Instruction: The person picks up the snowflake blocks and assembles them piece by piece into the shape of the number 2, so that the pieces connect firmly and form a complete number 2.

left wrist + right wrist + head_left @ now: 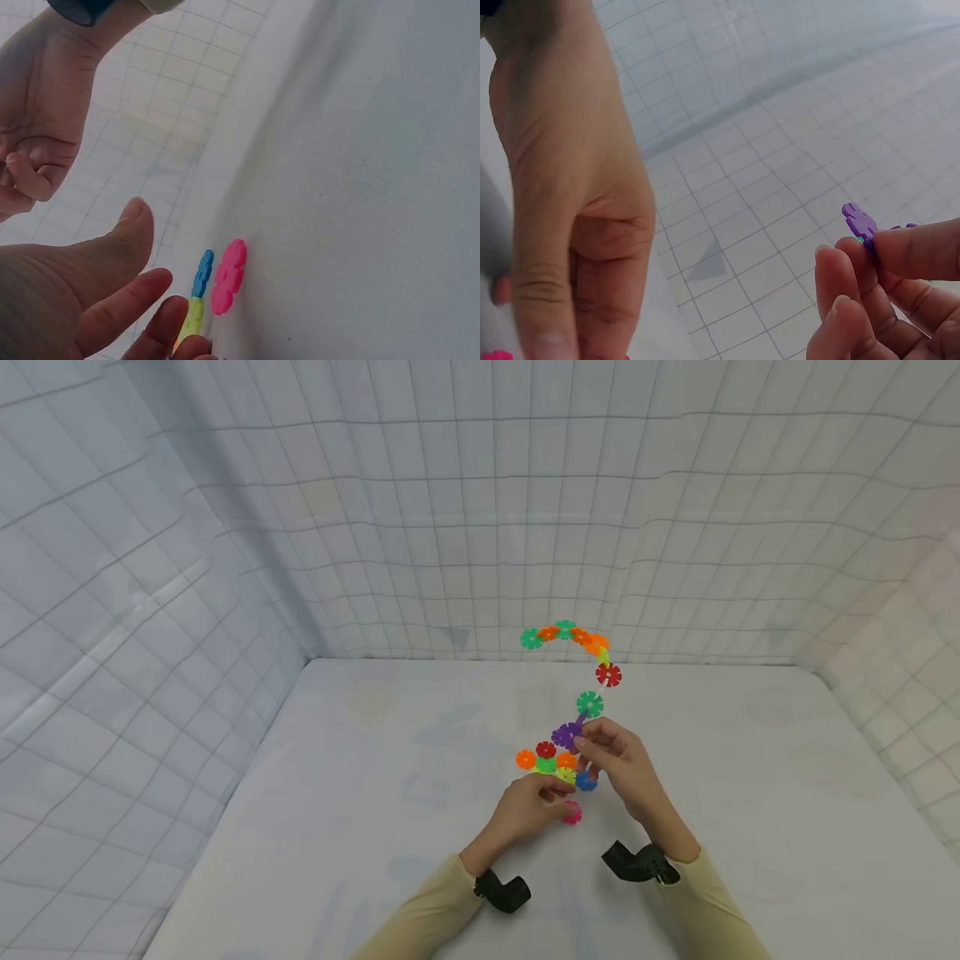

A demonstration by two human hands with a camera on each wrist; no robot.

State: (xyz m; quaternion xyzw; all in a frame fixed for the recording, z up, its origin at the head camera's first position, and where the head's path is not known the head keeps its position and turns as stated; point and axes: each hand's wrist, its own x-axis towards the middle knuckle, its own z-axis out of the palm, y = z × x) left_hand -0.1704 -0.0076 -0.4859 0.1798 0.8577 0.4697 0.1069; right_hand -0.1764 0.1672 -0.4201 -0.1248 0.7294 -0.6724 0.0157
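In the head view my right hand (618,768) pinches a purple notched plastic disc (564,735) between thumb and fingers. The right wrist view shows the purple disc (860,220) held at the fingertips. From it a curved chain of interlocked discs runs away, with a green disc (590,703), a red disc (608,674) and orange and green ones at its far end. My left hand (525,806) is close beside a flat cluster of discs, its fingertips at a yellow disc (566,774). The left wrist view shows its thumb and fingers apart, near a pink disc (229,276).
The flat cluster also has a red disc (546,749), an orange disc (526,760) and a blue disc (587,782). Everything lies on a white-covered table (360,793). Grid-patterned cloth walls (480,510) stand at the back and sides.
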